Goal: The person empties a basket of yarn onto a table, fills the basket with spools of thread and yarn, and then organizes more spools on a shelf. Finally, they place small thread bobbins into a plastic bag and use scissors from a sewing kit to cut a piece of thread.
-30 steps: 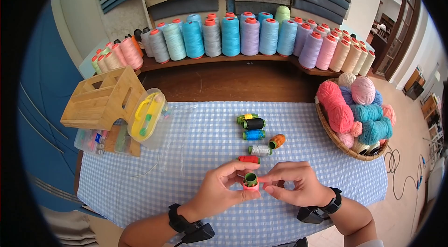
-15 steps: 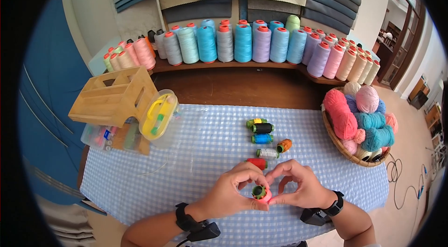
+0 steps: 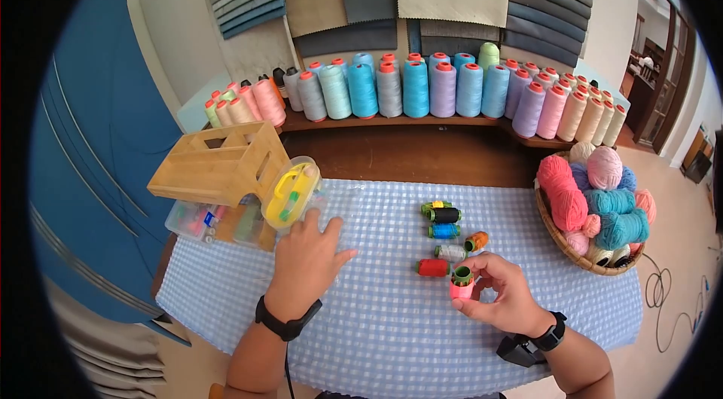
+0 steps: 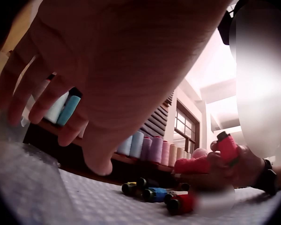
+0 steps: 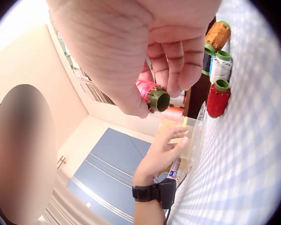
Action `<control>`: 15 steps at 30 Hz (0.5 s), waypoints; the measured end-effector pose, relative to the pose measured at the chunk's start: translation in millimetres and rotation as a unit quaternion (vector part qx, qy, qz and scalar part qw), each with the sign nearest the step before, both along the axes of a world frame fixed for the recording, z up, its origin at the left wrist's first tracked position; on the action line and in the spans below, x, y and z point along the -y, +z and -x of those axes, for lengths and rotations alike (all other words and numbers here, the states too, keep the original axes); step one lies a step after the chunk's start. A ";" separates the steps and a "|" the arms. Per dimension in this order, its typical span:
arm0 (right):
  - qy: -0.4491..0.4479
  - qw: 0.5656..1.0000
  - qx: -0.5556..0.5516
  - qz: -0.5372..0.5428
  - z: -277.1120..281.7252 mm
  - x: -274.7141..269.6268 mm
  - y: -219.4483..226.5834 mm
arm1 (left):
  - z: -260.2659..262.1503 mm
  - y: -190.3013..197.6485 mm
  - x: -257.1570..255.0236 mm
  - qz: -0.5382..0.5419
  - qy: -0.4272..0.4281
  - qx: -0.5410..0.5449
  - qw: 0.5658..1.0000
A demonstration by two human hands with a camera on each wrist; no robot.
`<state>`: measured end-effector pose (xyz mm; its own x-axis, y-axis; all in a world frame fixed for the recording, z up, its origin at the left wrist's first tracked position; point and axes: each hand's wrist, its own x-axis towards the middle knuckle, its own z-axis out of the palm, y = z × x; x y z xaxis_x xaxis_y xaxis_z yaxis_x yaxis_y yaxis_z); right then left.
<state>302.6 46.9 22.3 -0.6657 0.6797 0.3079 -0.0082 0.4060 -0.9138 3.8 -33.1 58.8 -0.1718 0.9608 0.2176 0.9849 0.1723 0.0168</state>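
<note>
- Pink spool [image 3: 462, 290] is just right of the red spool [image 3: 434, 269], the landmark here; held up in the right hand [image 3: 501, 297], green open end facing up.
- Right hand: nearly closed, thumb and fingertips pinch the pink spool by its sides. Probably gripped that way so the green end stays uncovered and the thread isn't crushed.
- Left hand [image 3: 305, 267]: wide open, fingers spread, nothing visibly held. Left of the red spool, fingertips near the yellow-lidded box [image 3: 275, 210]; contact, can't tell.
- White spool [image 3: 450, 252]: just beyond the red spool, a bit right. Orange spool [image 3: 477, 241] is past it, farther right, set at an angle.
- Blue spool [image 3: 444, 231], black spool [image 3: 445, 214] and yellow spool [image 3: 435, 206]: beyond the red spool, in a close row running away. Lying on their sides, likely grouped so each colour shows and is in easy reach.
- Wicker basket [image 3: 556, 235]: well right of the red spool; its rim likely keeps the yarn [image 3: 565, 203] from rolling off.
- Tall cones [image 3: 416, 90]: well beyond the red spool, upright on a raised shelf [image 3: 339, 123], apparently stored out of the working area.
- Checked cloth [image 3: 361, 324]: under the red spool, covering the tabletop; possibly there for protection.
</note>
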 end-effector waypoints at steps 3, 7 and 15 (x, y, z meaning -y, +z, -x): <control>0.008 1.000 -0.002 0.001 -0.3 0.1 -0.4 | -1.2 -4.8 -1.9 0.059 -0.005 0.075 0.995; 0.006 1.000 -0.004 -0.008 -0.6 0.5 -1.8 | 5.3 -25.7 -8.4 0.046 -0.048 0.060 0.996; 0.010 0.999 -0.029 0.021 -0.1 2.9 2.9 | 10.4 -24.4 -28.4 -0.122 -0.124 0.529 0.830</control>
